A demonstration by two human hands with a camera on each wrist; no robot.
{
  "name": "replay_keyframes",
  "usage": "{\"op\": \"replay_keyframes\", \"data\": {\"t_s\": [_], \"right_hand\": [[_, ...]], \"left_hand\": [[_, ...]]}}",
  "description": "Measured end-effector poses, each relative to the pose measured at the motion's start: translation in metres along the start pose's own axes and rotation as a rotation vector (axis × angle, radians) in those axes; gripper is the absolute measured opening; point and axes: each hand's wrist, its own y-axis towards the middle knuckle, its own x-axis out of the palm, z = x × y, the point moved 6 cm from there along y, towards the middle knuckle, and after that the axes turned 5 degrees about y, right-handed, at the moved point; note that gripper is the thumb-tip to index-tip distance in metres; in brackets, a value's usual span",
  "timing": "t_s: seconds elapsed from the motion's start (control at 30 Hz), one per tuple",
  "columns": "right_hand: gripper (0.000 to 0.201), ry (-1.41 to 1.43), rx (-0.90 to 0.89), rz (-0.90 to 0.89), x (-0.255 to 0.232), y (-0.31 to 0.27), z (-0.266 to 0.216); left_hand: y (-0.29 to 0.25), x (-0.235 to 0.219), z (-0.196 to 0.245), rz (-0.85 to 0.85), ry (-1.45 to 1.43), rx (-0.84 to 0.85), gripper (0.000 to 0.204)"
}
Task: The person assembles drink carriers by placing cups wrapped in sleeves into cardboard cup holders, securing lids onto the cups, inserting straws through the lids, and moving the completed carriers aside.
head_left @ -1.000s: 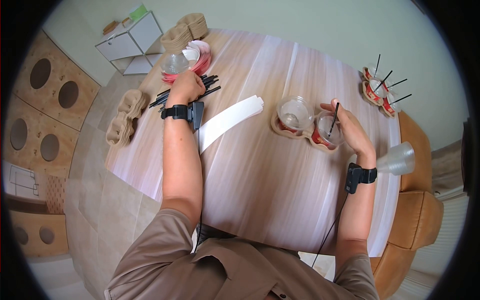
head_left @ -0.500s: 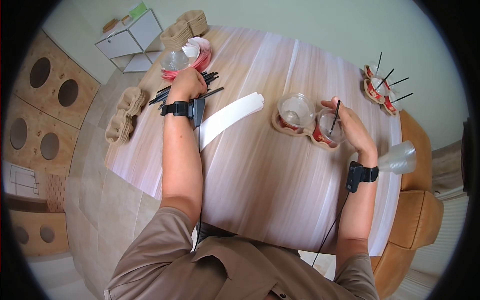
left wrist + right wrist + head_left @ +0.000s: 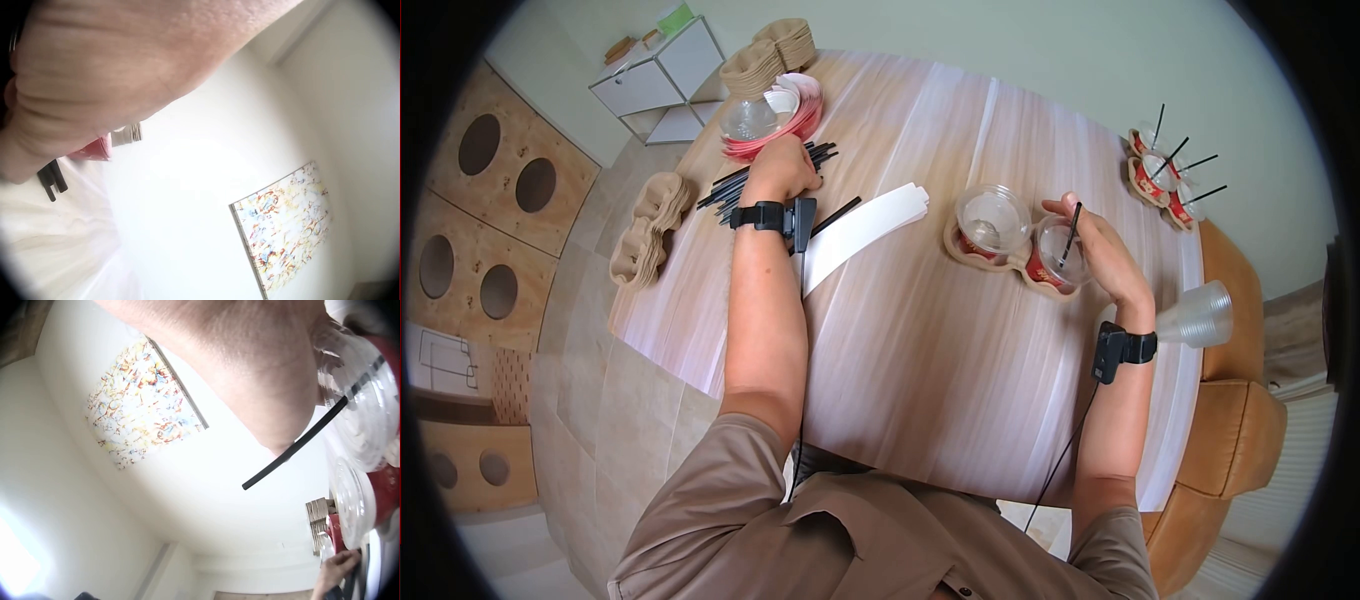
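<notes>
Low white cabinet (image 3: 637, 98) — brown seat (image 3: 1228, 440) — multicoloured painting (image 3: 281, 228)

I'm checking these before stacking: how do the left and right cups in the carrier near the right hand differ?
In the head view, the right cup has a black straw sticking out; the left cup has none. The right hand is right beside the right cup, but no hand is at the left cup. Both are clear with red bands, in one cardboard carrier.

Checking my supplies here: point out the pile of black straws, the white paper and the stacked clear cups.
Pile of black straws (image 3: 730, 187): head view, its left part.
White paper (image 3: 865, 230): head view, middle.
Stacked clear cups (image 3: 1197, 315): head view, side wall.
</notes>
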Motion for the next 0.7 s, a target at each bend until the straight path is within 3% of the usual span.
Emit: {"op": "replay_keyframes", "data": {"t_s": [0.13,0.23,0.3,0.4,0.43,0.5,0.53,0.6,0.7], "right_hand": [[0.086,0.008,0.007,-0.001,0.000,0.000,0.001],[0.085,0.017,0.011,-0.006,-0.001,0.003,0.005],[0.085,0.023,0.013,-0.011,-0.001,0.003,0.004],[0.083,-0.002,0.023,-0.001,0.000,0.000,-0.001],[0.083,-0.008,0.023,0.003,0.000,-0.001,-0.002],[0.083,-0.014,0.023,0.006,0.000,0.000,-0.001],[0.081,-0.011,0.015,0.006,-0.001,0.000,0.000],[0.080,-0.007,0.007,0.009,0.001,0.002,0.002],[0.075,-0.034,0.008,0.033,-0.006,0.002,0.006]], "left_hand": [[-0.005,-0.010,0.013,0.020,0.009,0.028,0.018],[-0.013,-0.035,0.029,0.125,-0.107,0.050,0.019],[-0.022,-0.057,0.054,0.317,-0.126,0.194,0.021],[-0.034,-0.074,0.092,0.460,-0.254,0.279,0.025],[-0.037,-0.075,0.105,0.460,-0.254,0.279,0.025],[-0.049,-0.077,0.133,0.375,-0.764,0.442,0.022],[-0.057,-0.078,0.148,0.375,-0.763,0.443,0.022],[-0.074,-0.076,0.173,0.239,-1.095,0.523,0.019],[-0.078,-0.065,0.191,0.149,-1.222,0.595,0.022]]}}
